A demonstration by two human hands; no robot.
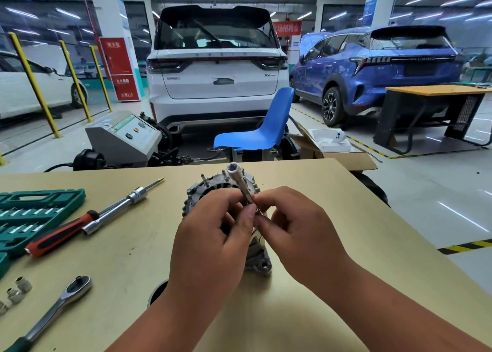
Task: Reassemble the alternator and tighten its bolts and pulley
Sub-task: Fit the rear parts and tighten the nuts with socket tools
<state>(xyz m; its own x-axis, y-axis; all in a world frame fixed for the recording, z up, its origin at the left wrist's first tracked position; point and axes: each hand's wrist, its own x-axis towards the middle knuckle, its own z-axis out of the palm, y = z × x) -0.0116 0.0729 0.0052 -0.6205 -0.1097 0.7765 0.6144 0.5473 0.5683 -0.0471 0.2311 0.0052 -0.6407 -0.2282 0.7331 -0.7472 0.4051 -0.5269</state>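
Observation:
A grey metal alternator (202,192) stands on the tan workbench (332,218), with thin studs sticking up from its top; my hands hide much of it. My left hand (210,234) grips a long silver socket (238,181) that points up and away, open end on top. My right hand (295,229) pinches the socket's lower end with thumb and fingertips. Both hands hover just above the alternator. A mounting ear of the housing (262,265) shows below my hands.
To the left lie a red-and-black screwdriver (58,236), a silver extension bar (114,209), a ratchet wrench (56,309), loose small sockets (16,293) and a green tool case (29,213). A round dark part (157,292) sits by my left wrist. A blue chair (261,131) stands beyond the bench.

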